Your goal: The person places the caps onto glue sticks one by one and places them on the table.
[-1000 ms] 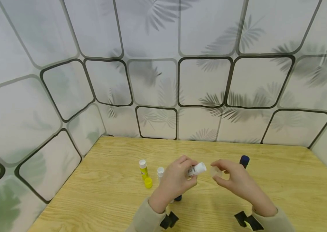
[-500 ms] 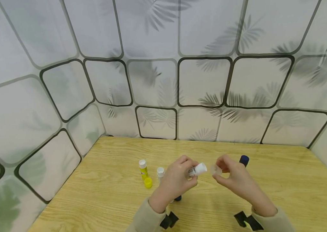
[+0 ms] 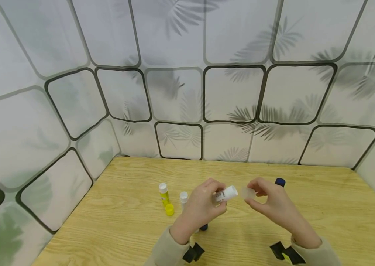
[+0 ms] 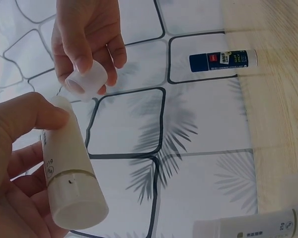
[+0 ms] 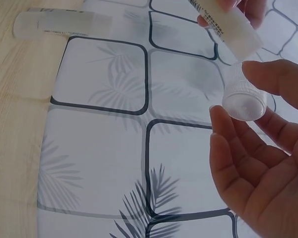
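My left hand (image 3: 202, 203) grips a white glue stick (image 3: 226, 194), its end tilted up toward the right. Thumb and fingers wrap the tube (image 4: 69, 148) in the left wrist view. Facing that end, my right hand (image 3: 274, 201) pinches a translucent ribbed cap (image 3: 248, 193) between thumb and fingers. In the head view a small gap parts cap and tube. The right wrist view shows the cap (image 5: 245, 99) at the thumb tip, just below the tube's end, with the other fingers loosely curled.
A yellow glue stick (image 3: 164, 194) stands uncapped at the left, a yellow cap (image 3: 169, 210) beside it. Another white glue stick (image 3: 183, 199) is partly behind my left hand. A dark blue cap-like piece (image 3: 203, 227) lies by that wrist. Behind my right hand stands a navy glue stick (image 4: 223, 60).
My right hand has shifted slightly right, its fingers moving on the cap, which has turned a little in their grasp. The left hand and its glue stick have stayed nearly still.
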Demonstrator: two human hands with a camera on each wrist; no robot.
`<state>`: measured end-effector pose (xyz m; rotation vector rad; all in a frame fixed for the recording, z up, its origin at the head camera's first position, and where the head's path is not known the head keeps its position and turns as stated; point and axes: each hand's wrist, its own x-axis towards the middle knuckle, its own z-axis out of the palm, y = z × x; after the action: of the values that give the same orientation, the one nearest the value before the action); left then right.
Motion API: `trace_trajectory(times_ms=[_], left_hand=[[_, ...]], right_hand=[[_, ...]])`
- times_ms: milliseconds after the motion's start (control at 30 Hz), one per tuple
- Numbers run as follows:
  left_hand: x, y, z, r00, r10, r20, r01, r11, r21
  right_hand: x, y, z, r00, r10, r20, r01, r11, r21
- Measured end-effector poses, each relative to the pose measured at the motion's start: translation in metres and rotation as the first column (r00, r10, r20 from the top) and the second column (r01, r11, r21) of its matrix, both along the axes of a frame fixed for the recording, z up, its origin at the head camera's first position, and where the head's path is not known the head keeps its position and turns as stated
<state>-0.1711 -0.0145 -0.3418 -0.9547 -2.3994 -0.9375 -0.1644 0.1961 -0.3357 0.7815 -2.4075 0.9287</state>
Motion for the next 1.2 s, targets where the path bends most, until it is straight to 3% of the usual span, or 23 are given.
trace_trajectory(times_ms=[633,867,1200], left_hand=[[-0.0008,0.0005,-0.0019,0.998,-0.069,0.009,0.069,0.997,0.045],[-0.0005,0.0016,-0.0016,0.997,-0.074,-0.031,0.074,0.997,0.016],[-0.0005,0.0033,-0.0010,0.997,-0.072,-0.034,0.070,0.996,-0.046]], right_hand=[[0.0004,0.0016,0.0015,0.999,-0.003,0.048,0.004,1.000,-0.026],[0.0011,0.0020,0.0021,0.998,-0.002,0.056,0.004,0.999,-0.035],[0.0021,0.0029,0.0027,0.998,0.022,0.053,-0.020,0.999,-0.036]])
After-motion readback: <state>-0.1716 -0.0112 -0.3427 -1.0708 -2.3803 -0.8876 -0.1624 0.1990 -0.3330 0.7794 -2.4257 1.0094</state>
